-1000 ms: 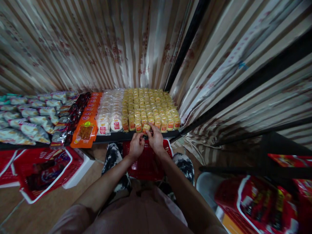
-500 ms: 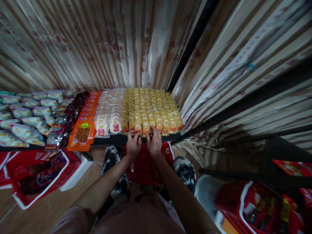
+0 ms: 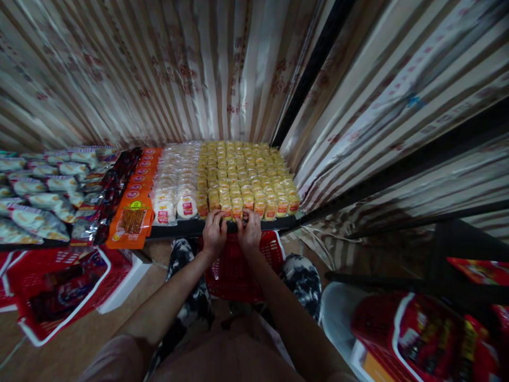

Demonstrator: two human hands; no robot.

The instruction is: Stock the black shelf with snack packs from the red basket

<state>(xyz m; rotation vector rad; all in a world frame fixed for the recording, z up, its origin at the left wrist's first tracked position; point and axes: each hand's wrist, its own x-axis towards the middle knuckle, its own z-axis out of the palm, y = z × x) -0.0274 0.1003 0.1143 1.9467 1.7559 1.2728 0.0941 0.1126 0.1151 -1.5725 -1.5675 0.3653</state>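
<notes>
Rows of small yellow snack packets (image 3: 246,172) in clear wrappers stand on a dark shelf. At their front edge, the fingertips of my left hand (image 3: 214,233) rest bent against the lower front packets. My right hand (image 3: 249,232) is just beside it, its fingertips touching the front row a little to the right. Thumbs and fingers are apart on both hands, with no packet visibly gripped. Below my hands, between my knees, sits a red basket (image 3: 234,276). Left of the yellow packets are rows of round white packaged snacks (image 3: 186,204).
Orange pretzel-stick bags (image 3: 133,217), dark shiny packs (image 3: 115,191) and white-and-clear bags (image 3: 42,212) continue leftward along the shelf. Red baskets (image 3: 79,313) stand on the floor at left, another (image 3: 374,323) at right. A striped curtain (image 3: 167,69) hangs behind; a dark post (image 3: 310,79) rises at the corner.
Both hands have moved slightly back and left. The right fingertips have come lower on the front packets, uncovering more of one packet's label. The view has shifted slightly.
</notes>
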